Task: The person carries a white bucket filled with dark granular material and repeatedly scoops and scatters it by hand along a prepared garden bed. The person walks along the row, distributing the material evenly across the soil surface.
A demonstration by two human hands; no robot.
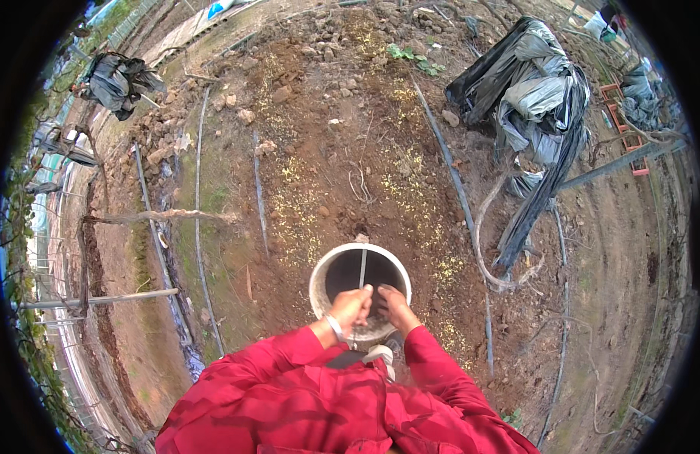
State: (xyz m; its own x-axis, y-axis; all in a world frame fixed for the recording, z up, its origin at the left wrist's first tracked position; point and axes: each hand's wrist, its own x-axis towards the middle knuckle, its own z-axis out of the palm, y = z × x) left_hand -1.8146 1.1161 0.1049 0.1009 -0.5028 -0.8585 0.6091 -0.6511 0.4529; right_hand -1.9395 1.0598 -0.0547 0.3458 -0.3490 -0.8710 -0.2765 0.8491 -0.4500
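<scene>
A round white bucket (361,248) with a dirty rim is close in front of my red-sleeved body, its inside dark. Its thin handle (363,267) runs up across the opening. My left hand (351,308), with a pale band at the wrist, is over the bucket's near left part, fingers curled around the lower end of the handle. At the near right part of the opening is my right hand (394,306), its fingers bent inward; whether they hold anything is hidden. Yellow granules (298,198) lie in two scattered rows on the brown soil beside the bucket.
Crumpled black plastic film (531,96) hangs at the upper right, by a bent woody branch (486,227). Thin hoses (449,159) run along the soil. From the left reach a metal pipe (123,298) and a bare branch (157,215). Clods (162,142) lie at the upper left.
</scene>
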